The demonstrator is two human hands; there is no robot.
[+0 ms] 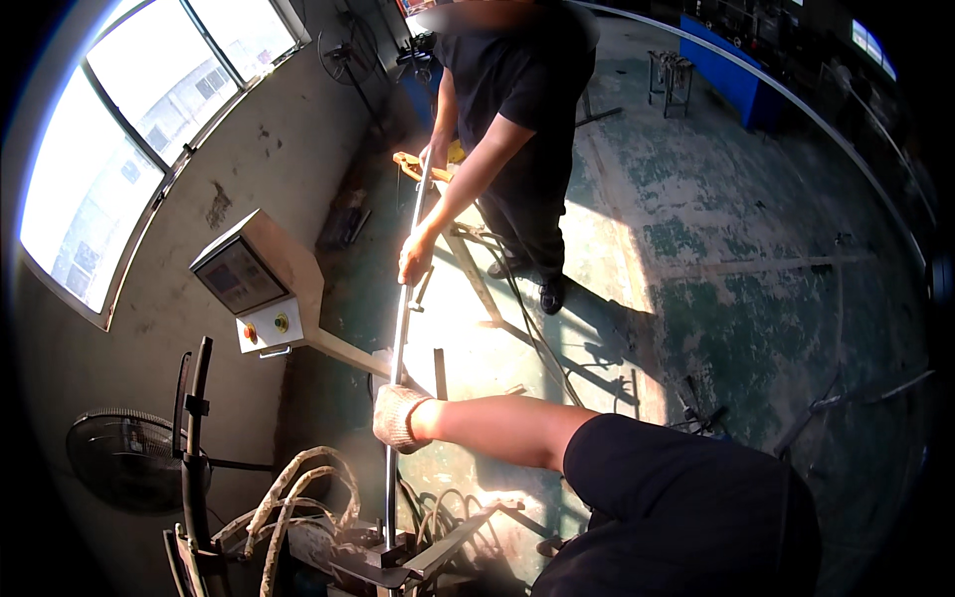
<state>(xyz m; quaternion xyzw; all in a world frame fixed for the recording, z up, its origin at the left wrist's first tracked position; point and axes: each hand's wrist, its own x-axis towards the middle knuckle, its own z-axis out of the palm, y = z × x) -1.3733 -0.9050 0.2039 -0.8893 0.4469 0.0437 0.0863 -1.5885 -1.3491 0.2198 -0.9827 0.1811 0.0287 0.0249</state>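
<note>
A long straight metal tube runs from the co-worker at the far side down to a machine clamp near the lower edge. My right hand, in a pale knitted glove, comes in from the right with its fingers wrapped round the tube, a little above the clamp. The co-worker's bare hand grips the same tube farther away, and their other hand is at its far end, beside an orange support. My left hand is out of view.
A control box with a screen and buttons stands left of the tube on a beige arm. Thick wrapped hoses loop beside the machine. A black fan is at lower left. Cables trail over the green floor.
</note>
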